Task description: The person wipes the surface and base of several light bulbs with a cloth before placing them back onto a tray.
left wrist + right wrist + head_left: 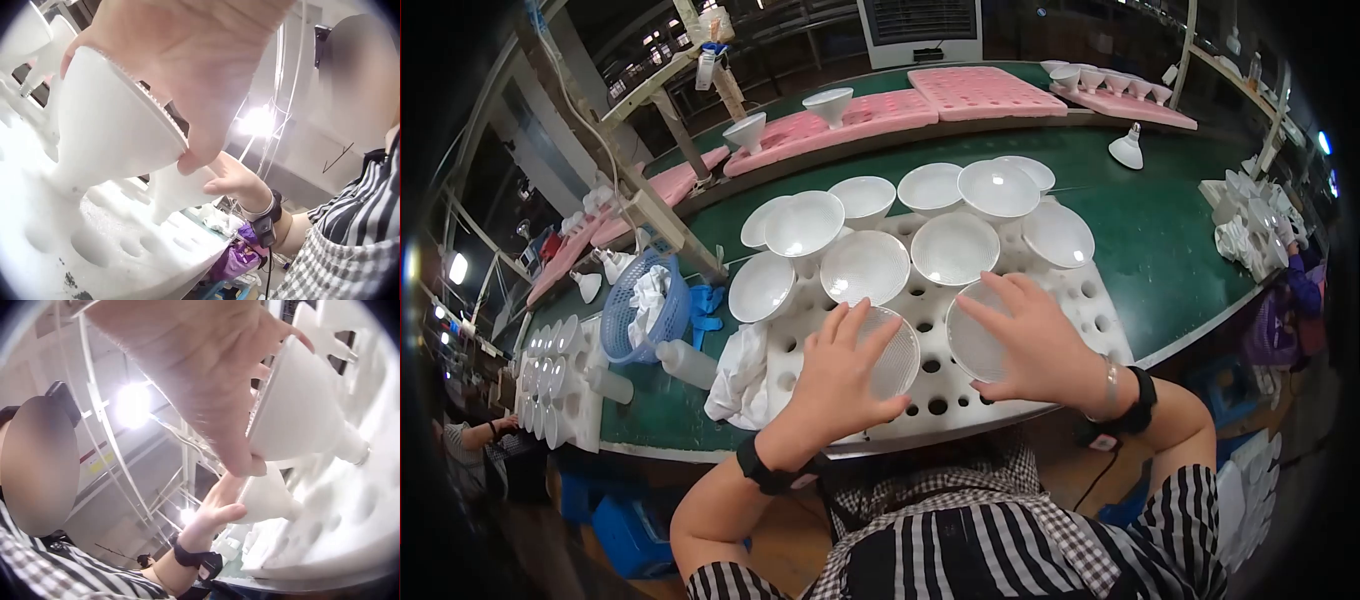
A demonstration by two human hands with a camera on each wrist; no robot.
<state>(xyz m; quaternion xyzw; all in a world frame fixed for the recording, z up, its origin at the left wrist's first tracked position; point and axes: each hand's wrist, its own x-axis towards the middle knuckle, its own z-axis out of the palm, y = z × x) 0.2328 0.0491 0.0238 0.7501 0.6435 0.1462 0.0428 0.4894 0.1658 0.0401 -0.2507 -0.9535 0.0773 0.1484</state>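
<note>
A white foam board [1115,345] with round holes carries several white cone-shaped lamps, faces up. On the near row, my left hand [835,375] grips the rim of the left lamp [897,362], fingers spread over its face. My right hand [1045,345] holds the lamp [970,345] beside it the same way. The left wrist view has the left thumb on the rim of its cone [112,125], the narrow end down at the board. In the right wrist view the other cone [300,406] leans, its metal tip close to the board; whether it sits in a hole, I cannot tell.
Left of the board lie a crumpled white cloth [742,375], bottles [686,364] and a blue basket [625,335]. Pink foam trays [985,92] line the table's back. One lamp [1127,150] rests on the green table [1160,230] at back right. Other people are at both sides.
</note>
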